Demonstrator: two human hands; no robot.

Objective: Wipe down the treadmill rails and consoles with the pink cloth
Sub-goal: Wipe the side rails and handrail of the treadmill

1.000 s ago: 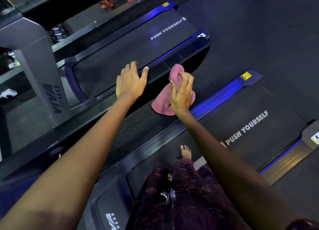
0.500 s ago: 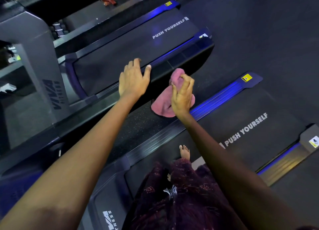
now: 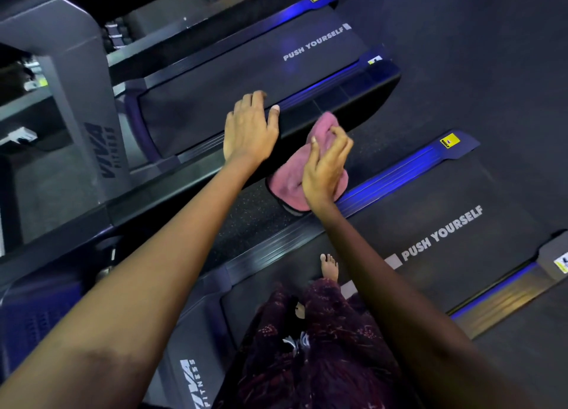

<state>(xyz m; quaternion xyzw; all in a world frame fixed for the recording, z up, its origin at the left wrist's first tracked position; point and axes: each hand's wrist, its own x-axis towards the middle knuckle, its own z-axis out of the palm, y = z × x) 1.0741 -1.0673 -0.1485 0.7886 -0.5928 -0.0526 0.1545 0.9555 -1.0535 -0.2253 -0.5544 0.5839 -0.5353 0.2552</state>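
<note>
A bare foot point(image 3: 329, 267) stood on the near belt point(image 3: 445, 199), beside its "PUSH YOURSELF" lettering. Beyond it, the right hand point(image 3: 324, 170) gripped the pink cloth point(image 3: 287, 182), fingers curled into its folds, over the gap between the near rail point(image 3: 396, 173) and the far rail point(image 3: 322, 101). The left hand point(image 3: 247, 129) rested flat on the far rail, fingers straight and together, thumb apart.
</note>
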